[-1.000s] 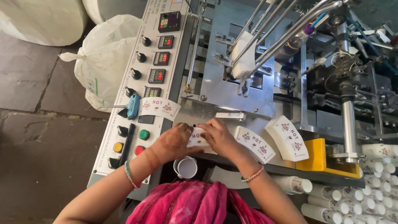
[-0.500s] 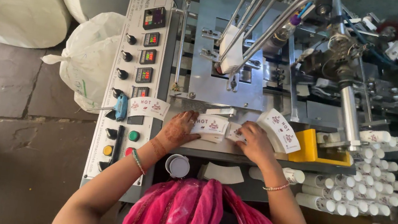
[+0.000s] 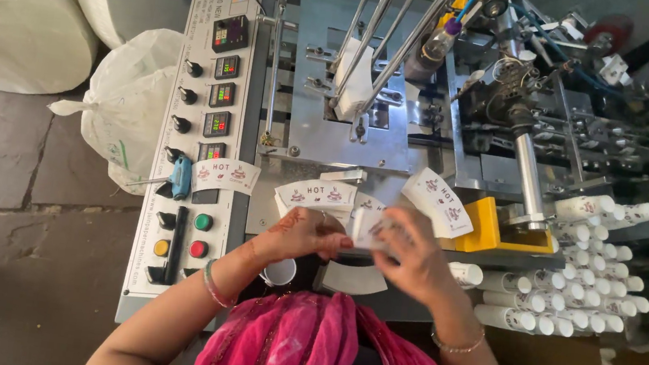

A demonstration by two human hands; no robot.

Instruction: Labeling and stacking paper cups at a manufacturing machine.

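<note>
While both hands meet, left hand [image 3: 303, 234] and right hand [image 3: 406, 254] clamp a stack of white printed fan-shaped paper blanks [image 3: 368, 227] edge-to-edge (probably squaring it), beside more blanks fanned [image 3: 315, 194] just beyond the knuckles

Your paper blanks [image 3: 372, 228] are white with small red-and-dark printed motifs. Your scarf [image 3: 304, 345] is bright pink. Yellow bracket [image 3: 488, 226], grey control panel [image 3: 192, 121] with green [image 3: 203, 222], red [image 3: 199, 249], amber buttons [image 3: 161, 247]. White cups [image 3: 577, 271].

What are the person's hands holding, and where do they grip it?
Both the left hand and right hand hold a small stack of white printed fan-shaped paper blanks, pinched at its opposite ends.
</note>
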